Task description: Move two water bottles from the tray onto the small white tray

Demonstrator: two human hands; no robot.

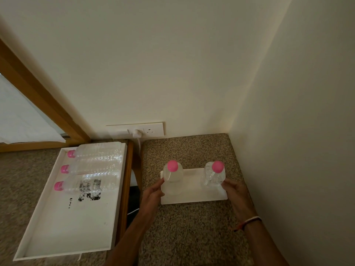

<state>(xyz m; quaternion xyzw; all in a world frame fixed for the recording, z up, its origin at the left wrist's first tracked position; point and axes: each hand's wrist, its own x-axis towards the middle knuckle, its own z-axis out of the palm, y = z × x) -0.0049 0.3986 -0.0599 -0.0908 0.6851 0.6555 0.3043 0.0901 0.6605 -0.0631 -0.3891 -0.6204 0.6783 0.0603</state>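
Both water bottles stand upright on the small white tray (194, 196), which lies on the speckled surface (188, 227). The left hand (153, 194) has its fingers around the left bottle (173, 181); the right hand (235, 191) has its fingers against the right bottle (213, 177), though how firm this hold is cannot be told. The risk is at the release: a hand that drags sideways could tip a tall, light bottle. The right bottle stands near the tray's edge, so a small push could slide it off.
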